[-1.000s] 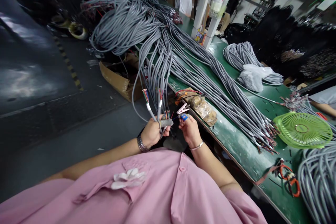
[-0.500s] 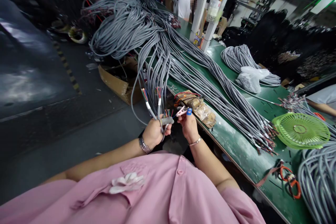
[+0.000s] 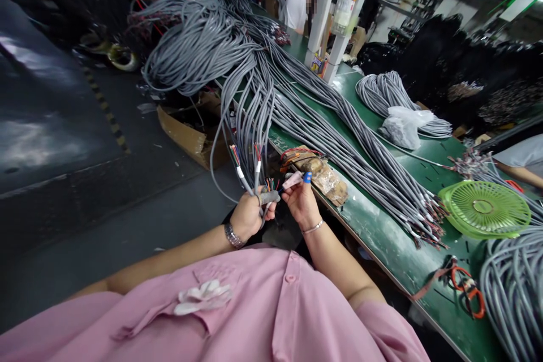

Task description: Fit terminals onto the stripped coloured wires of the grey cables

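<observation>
My left hand (image 3: 246,216) is closed around the ends of a few grey cables (image 3: 245,180), with a grey cover on its thumb. Thin coloured wires (image 3: 270,184) fan out just above that thumb. Two cable ends with white bands and bare coloured cores stand up beyond the hand. Close by on the right, my right hand (image 3: 302,208) pinches a small pale pink clip (image 3: 292,181) that points toward the wires. A blue cover (image 3: 307,177) sits on the right thumb. Whether the clip touches a wire is too small to tell.
Long grey cables (image 3: 331,141) lie along the green table (image 3: 373,232). A taped wooden block (image 3: 333,184) sits at its edge. To the right are a green fan (image 3: 483,208) and orange-handled scissors (image 3: 469,288). A cardboard box (image 3: 182,136) stands on the floor; co-workers are at the back and right.
The pink clip has turned in my right hand: its two spread arms showed before, and now it looks like one flat piece. My left hand keeps its hold on the cables.
</observation>
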